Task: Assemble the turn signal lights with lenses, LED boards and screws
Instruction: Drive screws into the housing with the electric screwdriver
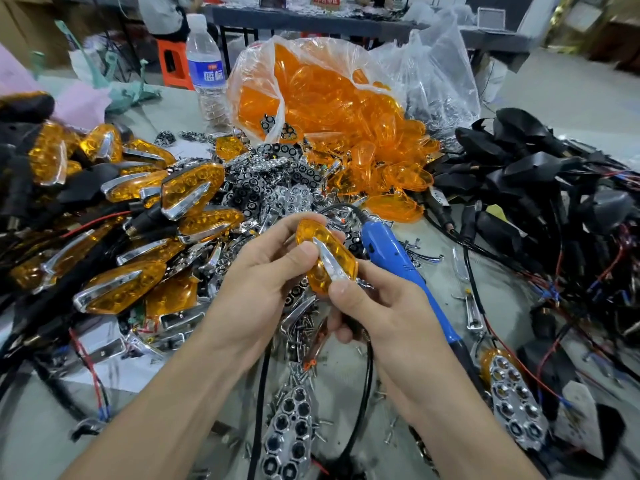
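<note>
An orange lens (341, 252) with a chrome trim strip (330, 263) across it is held above the table's middle. My left hand (263, 282) grips its left side, thumb lying on the trim. My right hand (377, 310) pinches its lower end, thumb on the lens edge. A blue electric screwdriver (401, 268) lies just right of my hands. Loose screws (304, 332) are scattered under my hands. Chrome reflector boards (291, 424) lie near the front edge.
Finished amber lights (145, 209) are piled at the left. A plastic bag of orange lenses (311, 98) stands behind, beside a water bottle (207, 67). Black housings with wires (540, 188) crowd the right. Chrome reflectors (294, 188) heap in the middle.
</note>
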Tool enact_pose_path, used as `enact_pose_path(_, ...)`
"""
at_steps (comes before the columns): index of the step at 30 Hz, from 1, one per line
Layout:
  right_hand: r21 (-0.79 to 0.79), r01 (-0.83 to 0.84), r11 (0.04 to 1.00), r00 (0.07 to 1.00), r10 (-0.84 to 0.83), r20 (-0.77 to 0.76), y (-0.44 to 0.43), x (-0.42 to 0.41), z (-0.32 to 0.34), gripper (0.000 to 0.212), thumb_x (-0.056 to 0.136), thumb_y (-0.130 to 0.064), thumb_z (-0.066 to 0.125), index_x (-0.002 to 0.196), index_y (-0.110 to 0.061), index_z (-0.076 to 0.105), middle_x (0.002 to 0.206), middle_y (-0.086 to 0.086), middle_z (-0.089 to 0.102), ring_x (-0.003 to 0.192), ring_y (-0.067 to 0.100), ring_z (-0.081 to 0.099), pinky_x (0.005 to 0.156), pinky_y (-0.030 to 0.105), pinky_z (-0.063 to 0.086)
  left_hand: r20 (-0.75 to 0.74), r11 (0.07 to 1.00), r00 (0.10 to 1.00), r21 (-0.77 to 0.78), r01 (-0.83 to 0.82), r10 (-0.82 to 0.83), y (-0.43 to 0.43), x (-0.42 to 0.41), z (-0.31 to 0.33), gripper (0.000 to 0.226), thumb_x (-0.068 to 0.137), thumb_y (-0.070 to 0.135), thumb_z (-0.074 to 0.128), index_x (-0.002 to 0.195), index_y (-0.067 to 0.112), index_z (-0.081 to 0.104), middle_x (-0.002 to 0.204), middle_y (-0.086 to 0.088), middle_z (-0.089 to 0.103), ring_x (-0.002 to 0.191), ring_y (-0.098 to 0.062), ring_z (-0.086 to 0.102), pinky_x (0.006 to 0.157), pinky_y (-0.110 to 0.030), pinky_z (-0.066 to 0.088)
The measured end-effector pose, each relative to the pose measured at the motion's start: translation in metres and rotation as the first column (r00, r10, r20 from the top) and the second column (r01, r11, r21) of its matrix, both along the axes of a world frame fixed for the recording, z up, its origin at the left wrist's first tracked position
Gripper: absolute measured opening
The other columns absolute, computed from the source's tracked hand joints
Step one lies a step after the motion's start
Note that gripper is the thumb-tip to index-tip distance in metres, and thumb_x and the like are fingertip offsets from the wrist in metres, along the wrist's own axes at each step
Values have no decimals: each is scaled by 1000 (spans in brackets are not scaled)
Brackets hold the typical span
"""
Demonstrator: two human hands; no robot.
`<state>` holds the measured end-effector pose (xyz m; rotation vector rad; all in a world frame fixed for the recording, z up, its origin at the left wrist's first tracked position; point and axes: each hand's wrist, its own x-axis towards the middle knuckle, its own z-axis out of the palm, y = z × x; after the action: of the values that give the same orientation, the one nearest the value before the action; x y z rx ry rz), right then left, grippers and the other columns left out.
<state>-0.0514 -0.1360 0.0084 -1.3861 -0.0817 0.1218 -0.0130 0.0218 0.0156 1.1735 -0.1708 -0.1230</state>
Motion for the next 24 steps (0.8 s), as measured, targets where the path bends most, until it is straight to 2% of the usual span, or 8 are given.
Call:
enact_pose_path(3,48,7,999,1000,-7,8,0,-2,1,20,82,-31,82,99,-21,81,72,2,61,68,19,52,54,21,43,8,999,1000,-14,29,-29,1,-2,2,31,88,16,62,119,14,68,117,-17,75,97,-26,74,79,-27,58)
enact_pose_path(10,104,32,994,999,-34,12,3,-4,-1,24,78,-26,81,100,-17,82,70,4,56,66,19,48,52,22,38,25,1000,999,1,21,-21,1,-4,2,30,87,18,66,117,18,72,115,-16,75,102,-29,73,84,-31,59)
enact_pose_path(13,67,48,997,998,-51,43,0,-3,5,31,74,-24,83,104,-22,83,75,-3,68,65,12,58,57,17,45,42,999,999,30,29,-30,1,-3,5,37,81,28,73,118,21,74,119,-17,75,107,-29,72,90,-33,59)
enact_pose_path(15,-48,98,994,988,-91,127,-4,-3,9,38,77,-12,87,107,-36,82,89,-6,80,77,11,74,68,18,56,65,998,998,60,24,-28,4,-2,7,39,80,27,74,119,24,76,118,-16,75,106,-28,73,90,-33,59)
enact_pose_path(18,-268,205,941,948,-123,294,-12,-6,14,55,78,-10,89,105,-56,75,97,-16,79,94,10,75,81,20,59,74,994,997,112,3,-11,7,-2,7,39,84,19,74,121,29,77,112,-10,78,99,-25,76,81,-32,61)
enact_pose_path(20,-378,273,885,934,-150,323,-14,-7,15,57,75,-16,91,111,-57,73,98,-17,79,93,13,75,87,32,62,58,992,998,125,-19,11,6,-4,7,36,82,26,79,118,28,78,107,-8,78,96,-24,76,77,-34,62)
enact_pose_path(21,-422,302,855,930,-168,326,-15,-7,14,58,73,-18,92,115,-54,74,97,-18,78,90,12,74,86,32,61,47,992,998,123,-37,32,5,-5,8,36,78,31,82,114,28,80,105,-8,79,94,-24,76,75,-33,62)
enact_pose_path(24,-500,331,800,927,-176,332,-14,-8,12,63,68,-23,94,122,-48,74,95,-28,75,87,0,72,80,18,56,22,989,995,112,-101,99,3,-6,7,36,65,31,90,100,26,84,97,-6,80,84,-18,76,72,-29,62)
